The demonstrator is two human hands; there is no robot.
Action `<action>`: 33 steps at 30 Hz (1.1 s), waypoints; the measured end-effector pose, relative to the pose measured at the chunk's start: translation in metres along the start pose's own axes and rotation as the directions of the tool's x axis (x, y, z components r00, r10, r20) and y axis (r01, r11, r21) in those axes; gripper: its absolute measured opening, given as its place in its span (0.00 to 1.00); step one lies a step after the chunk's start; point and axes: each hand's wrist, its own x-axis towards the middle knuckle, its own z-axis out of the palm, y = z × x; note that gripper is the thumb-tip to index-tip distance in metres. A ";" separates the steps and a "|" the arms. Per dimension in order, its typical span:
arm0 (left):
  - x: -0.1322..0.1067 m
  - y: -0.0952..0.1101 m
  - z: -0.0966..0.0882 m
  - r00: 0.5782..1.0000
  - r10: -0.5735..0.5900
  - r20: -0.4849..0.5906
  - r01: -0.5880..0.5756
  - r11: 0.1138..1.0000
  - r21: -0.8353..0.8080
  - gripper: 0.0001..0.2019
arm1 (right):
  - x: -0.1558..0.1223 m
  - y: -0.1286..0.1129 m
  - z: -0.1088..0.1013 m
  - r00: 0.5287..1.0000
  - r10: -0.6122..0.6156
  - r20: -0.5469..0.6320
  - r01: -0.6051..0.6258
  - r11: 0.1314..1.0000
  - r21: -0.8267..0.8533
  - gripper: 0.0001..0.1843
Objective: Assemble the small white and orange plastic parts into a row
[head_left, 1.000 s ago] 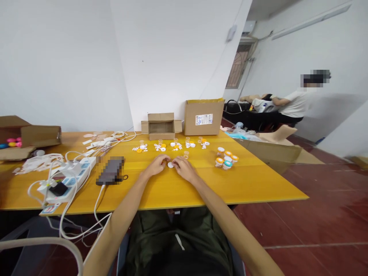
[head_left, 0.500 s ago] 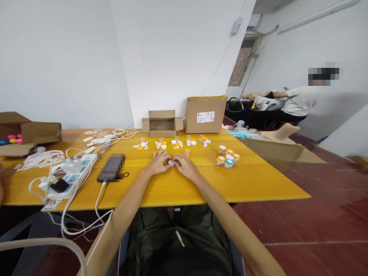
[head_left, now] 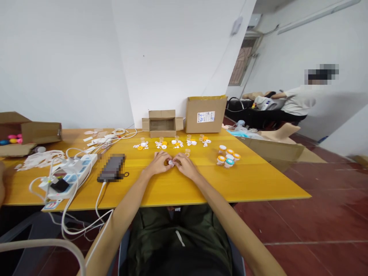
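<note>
Both hands meet over the middle of the yellow table [head_left: 178, 188]. Between their fingertips is a small whitish part [head_left: 171, 163], too small to name and partly hidden by the fingers. My left hand [head_left: 160, 162] is closed on it from the left, and my right hand [head_left: 184, 165] pinches it from the right. Just beyond the hands stands a small clear cup [head_left: 187, 152]. Farther back lie piles of small white and orange parts [head_left: 140, 146], with more clear cups [head_left: 176, 138] behind them.
Several small capped jars [head_left: 229, 162] stand to the right. An open cardboard box [head_left: 162, 133] and a taller carton [head_left: 205, 115] are at the back. On the left lie a phone [head_left: 111, 168], a power strip [head_left: 75, 177] and white cables. Another person [head_left: 297, 101] sits far right.
My hands stay almost in place, and the small part between the fingertips looks slightly turned. The other person at the far right has shifted a little to the left.
</note>
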 end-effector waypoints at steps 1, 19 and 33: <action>0.000 0.000 0.000 1.000 0.002 -0.001 -0.002 1.000 -0.001 0.06 | 0.000 0.001 0.000 1.000 -0.001 0.000 0.001 1.000 0.001 0.09; 0.000 0.002 -0.002 1.000 0.023 0.009 -0.024 0.999 0.021 0.04 | -0.001 -0.001 0.002 0.999 0.014 -0.036 -0.013 0.999 0.034 0.09; -0.003 0.002 -0.007 1.000 0.009 0.022 -0.009 1.000 0.007 0.08 | 0.001 0.007 0.003 0.994 0.016 -0.109 -0.018 1.000 -0.015 0.08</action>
